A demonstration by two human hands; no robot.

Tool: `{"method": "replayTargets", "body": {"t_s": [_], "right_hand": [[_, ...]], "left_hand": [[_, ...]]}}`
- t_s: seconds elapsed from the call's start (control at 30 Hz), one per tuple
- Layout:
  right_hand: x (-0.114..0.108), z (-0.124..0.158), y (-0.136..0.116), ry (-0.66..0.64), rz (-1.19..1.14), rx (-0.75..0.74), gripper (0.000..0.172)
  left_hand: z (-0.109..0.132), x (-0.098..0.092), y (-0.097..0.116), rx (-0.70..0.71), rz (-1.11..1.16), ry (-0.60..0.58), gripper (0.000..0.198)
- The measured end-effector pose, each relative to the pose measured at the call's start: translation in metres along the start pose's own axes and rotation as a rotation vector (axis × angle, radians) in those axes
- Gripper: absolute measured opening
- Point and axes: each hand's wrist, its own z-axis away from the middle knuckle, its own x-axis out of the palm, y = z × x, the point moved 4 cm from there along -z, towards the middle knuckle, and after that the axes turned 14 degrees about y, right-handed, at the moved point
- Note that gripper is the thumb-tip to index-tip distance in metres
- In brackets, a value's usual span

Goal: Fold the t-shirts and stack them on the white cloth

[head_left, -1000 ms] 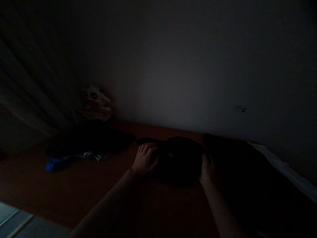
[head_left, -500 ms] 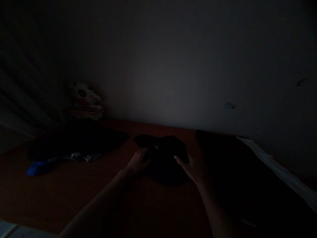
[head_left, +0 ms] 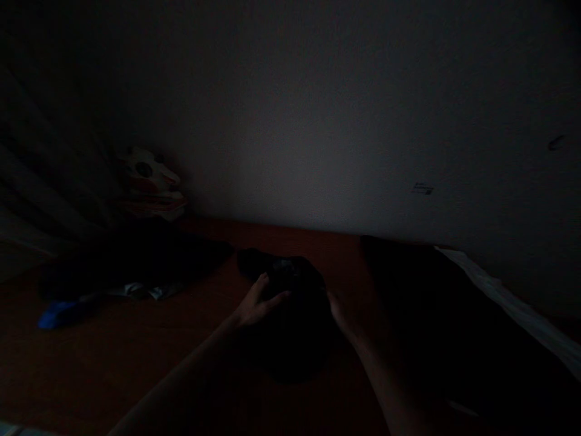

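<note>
The light is very dim. A black cloth item (head_left: 295,327), with a small paler patch near its top, lies in the middle of the reddish-brown surface; its exact kind is lost in the dark. At its upper left edge is my left hand (head_left: 256,303), thumb spread across the top of the cloth and fingers bent over the edge. My right hand (head_left: 342,315) grips the right side, its fingertips mostly hidden behind the fabric.
A dark heap of cloth (head_left: 136,254) lies left, with a blue piece (head_left: 61,315) at its edge. Behind it a white patterned object (head_left: 147,169) rests on a stack. A wide black cloth (head_left: 436,321) with a whitish strip (head_left: 499,290) covers the right side. A wall (head_left: 308,133) stands behind.
The black cloth item has shifted toward me and slightly left, its lower part spreading nearer. My left thumb now lies over its top, and my right hand has moved left along with it.
</note>
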Motion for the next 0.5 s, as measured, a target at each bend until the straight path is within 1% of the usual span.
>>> {"method": "replayTargets", "body": {"t_s": [0.07,0.13,0.17,0.23,0.3,0.37,0.43,0.5], "right_hand": [[-0.003,0.001,-0.007,0.014,0.043,-0.025,0.049],[-0.011,0.001,-0.017,0.104,0.124,-0.137,0.040],[-0.015,0.000,-0.022,0.168,0.161,-0.198,0.038],[-0.021,-0.002,-0.029,0.273,0.185,-0.284,0.037],[-0.023,-0.002,-0.032,0.303,0.139,-0.311,0.039],[-0.021,0.001,-0.034,0.251,0.057,-0.276,0.040],[-0.016,0.006,-0.038,0.132,0.000,-0.214,0.045],[-0.011,0.013,-0.044,0.000,0.002,-0.194,0.058]], "left_hand": [[-0.003,-0.002,0.003,0.072,-0.039,0.089,0.050],[-0.006,-0.008,0.004,0.079,-0.073,0.181,0.042],[-0.007,-0.011,0.004,0.056,-0.062,0.222,0.040],[-0.009,-0.017,0.004,-0.039,0.019,0.311,0.043],[-0.008,-0.021,0.002,-0.164,0.128,0.370,0.047],[-0.007,-0.020,0.002,-0.262,0.212,0.400,0.048],[-0.007,-0.017,0.001,-0.315,0.272,0.401,0.047],[-0.007,-0.013,-0.001,-0.352,0.316,0.382,0.051]]}}
